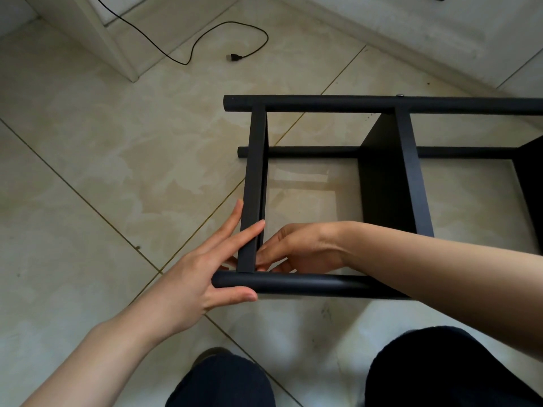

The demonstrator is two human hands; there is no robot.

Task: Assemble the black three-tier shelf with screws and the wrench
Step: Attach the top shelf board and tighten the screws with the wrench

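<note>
1. Black three-tier shelf (385,177) lies on its side on the beige tiled floor (117,171), right of centre, running out of view at the right edge.
2. Left hand (205,277): thumb under the near round pole (293,284), straight fingers pressed against the end board (252,186).
3. Right hand (296,248): fingers curled at the board-pole joint; cannot tell whether they pinch anything.
4. Black cable (229,36) lies far behind.

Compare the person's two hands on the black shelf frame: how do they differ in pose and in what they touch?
The left hand lies outside the frame, fingers straight along the end board, thumb under the near pole. The right hand reaches inside the frame, fingers curled at the corner where board meets pole; whether it holds a screw is hidden. The left arm comes from below, the right arm crosses over the pole. Both work the same joint.
</note>
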